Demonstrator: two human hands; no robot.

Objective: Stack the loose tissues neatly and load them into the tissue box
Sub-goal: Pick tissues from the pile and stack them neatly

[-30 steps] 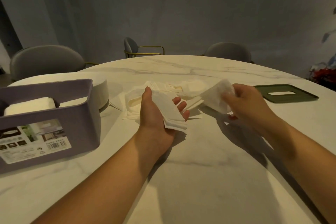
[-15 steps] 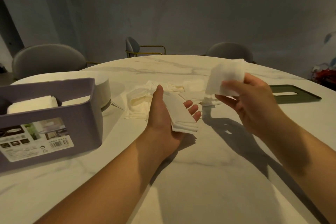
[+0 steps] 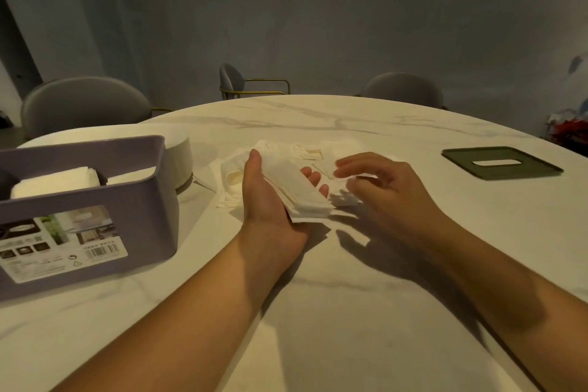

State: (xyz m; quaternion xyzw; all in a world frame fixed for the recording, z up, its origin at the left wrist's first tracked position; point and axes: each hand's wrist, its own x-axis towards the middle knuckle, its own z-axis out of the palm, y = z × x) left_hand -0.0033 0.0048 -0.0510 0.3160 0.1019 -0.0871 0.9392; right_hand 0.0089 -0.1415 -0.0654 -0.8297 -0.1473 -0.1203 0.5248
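- My left hand (image 3: 266, 205), centre frame: flat palm cradles tissue stack (image 3: 299, 196).
- My right hand (image 3: 383, 189), blurred: fingers spread, apparently empty.
- Risk: ungripped stack slides askew.

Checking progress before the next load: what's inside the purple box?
A stack of white tissues sits in the purple box, toward its left. The near wall hides the floor and the stack's lower part.
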